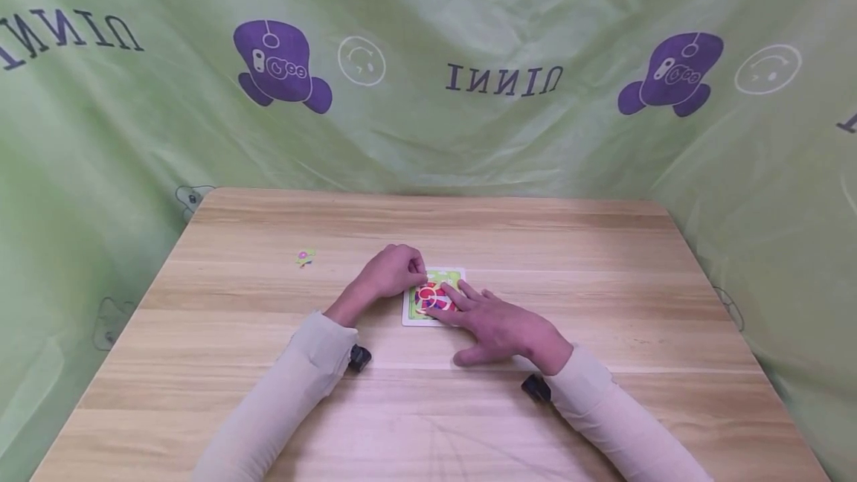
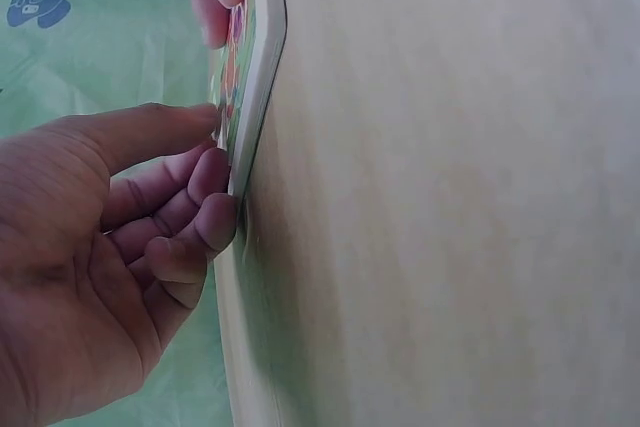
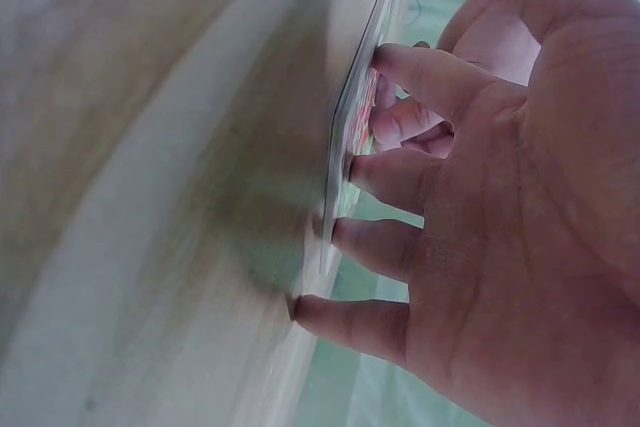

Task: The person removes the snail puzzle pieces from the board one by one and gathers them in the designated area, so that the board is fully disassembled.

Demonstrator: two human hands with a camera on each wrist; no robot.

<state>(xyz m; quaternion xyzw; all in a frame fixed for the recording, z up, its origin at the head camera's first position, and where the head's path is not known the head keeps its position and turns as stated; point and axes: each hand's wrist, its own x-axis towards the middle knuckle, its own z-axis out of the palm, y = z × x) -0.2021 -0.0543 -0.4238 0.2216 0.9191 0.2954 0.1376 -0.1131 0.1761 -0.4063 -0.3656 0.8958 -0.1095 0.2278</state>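
A small square picture puzzle board [image 1: 413,321] with a pale rim lies flat on the table, showing a red, purple and green picture. At its far left corner, my left hand [image 1: 395,271] has curled fingers, and thumb and forefinger pinch what looks like the thin edge of a puzzle piece [image 2: 217,130], mostly hidden by the fingertips. From the right, my right hand [image 1: 501,326] spreads its straight fingers over the board. Some of its fingertips [image 3: 358,167] touch the board, while the little finger reaches the tabletop beside it.
A few small green and pink puzzle pieces [image 1: 305,257] lie on the wooden table [image 1: 576,244], left of the board. Green printed cloth [image 1: 415,140] hangs behind the table and along both sides. Each wrist carries a small black camera [image 1: 359,358].
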